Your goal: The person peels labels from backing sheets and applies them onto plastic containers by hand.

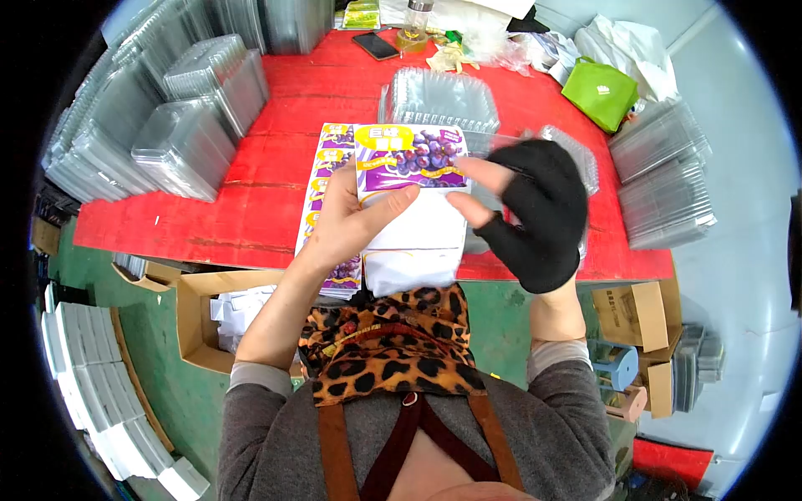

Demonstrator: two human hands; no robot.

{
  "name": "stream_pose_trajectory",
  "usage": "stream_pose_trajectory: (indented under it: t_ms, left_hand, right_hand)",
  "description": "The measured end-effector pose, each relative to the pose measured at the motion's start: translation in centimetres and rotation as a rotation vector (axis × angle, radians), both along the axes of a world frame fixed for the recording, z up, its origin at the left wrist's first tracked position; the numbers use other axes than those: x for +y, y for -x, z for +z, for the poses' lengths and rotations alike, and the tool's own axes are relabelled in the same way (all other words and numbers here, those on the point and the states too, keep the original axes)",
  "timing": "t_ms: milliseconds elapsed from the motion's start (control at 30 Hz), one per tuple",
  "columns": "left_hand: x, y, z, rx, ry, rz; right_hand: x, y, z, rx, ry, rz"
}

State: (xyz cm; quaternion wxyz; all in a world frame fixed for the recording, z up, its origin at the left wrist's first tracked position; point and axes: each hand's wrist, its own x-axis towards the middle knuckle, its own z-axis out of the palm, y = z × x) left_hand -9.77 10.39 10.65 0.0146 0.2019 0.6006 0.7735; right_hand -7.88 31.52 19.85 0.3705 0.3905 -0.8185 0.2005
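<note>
My bare left hand grips a label sheet, its thumb across the front and its other fingers mostly hidden. A purple grape label with a yellow patch tops this sheet; below it the backing is white. Beside my right hand, in a black glove with bare thumb and index tips, is the label's right edge. Those two tips are spread apart at the edge; whether they press on it I cannot tell. Further grape labels lie in a column to the left. Clear plastic boxes are stacked just beyond.
Clear box stacks line the red table at left and right. A phone, a glass bottle and a green bag sit at the back. A cardboard box stands below the front edge.
</note>
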Motion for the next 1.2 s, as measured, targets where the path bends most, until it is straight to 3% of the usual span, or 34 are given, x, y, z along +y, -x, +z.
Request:
stream_pose_trajectory:
  t_ms: [100,200,300,533,633,700,767,833,900,933,967,1033,1133,1200]
  left_hand:
    - [-0.1,0.0,-0.1,0.042,0.021,0.005]
    - [0.0,0.4,-0.2,0.244,0.160,0.039]
    - [0.2,0.5,-0.7,0.200,0.180,0.097]
    - [-0.7,0.4,0.0,0.210,0.529,0.064]
    - [-0.6,0.5,-0.1,0.258,0.536,0.067]
    - [-0.1,0.6,0.4,0.409,0.465,0.116]
    - [-0.2,0.9,-0.7,0.404,0.391,0.138]
    - [-0.7,1.1,-0.8,0.232,0.287,0.092]
    - [-1.5,1.3,0.6,-0.028,0.150,0.004]
    - [-1.6,1.7,1.5,-0.175,0.071,0.073]
    - [-1.3,2.8,2.0,-0.308,-0.069,0.136]
    - [-1.9,4.4,3.0,-0.406,-0.513,-0.016]
    - [-2.2,6.6,3.3,-0.486,-0.777,-0.155]
    - [-1.9,6.4,3.9,-0.503,-0.834,-0.177]
  right_hand:
    - [-1.0,1.9,-1.3,-0.081,-0.168,0.060]
    - [-0.9,2.6,-2.5,-0.115,-0.148,0.059]
    - [-0.9,2.8,-2.3,-0.165,-0.131,0.077]
    - [0.5,3.5,-2.4,-0.451,-0.040,0.211]
    - [1.3,3.7,-1.8,-0.587,0.023,0.241]
    - [3.1,4.4,-1.6,-0.536,0.068,0.290]
    - [4.5,2.9,0.0,-0.781,0.478,0.071]
    - [6.5,2.4,0.3,-0.510,0.805,-0.022]
    - [8.6,2.0,0.0,-0.384,1.000,0.172]
    - [9.7,1.9,-1.2,-0.420,1.117,0.293]
    - [10.8,1.9,-2.3,-0.469,0.928,0.451]
    - [11.0,1.6,-3.2,-0.587,0.530,0.769]
    - [9.6,0.6,-5.3,-0.707,0.292,0.635]
    - [7.9,0.2,-7.3,-0.472,0.144,0.302]
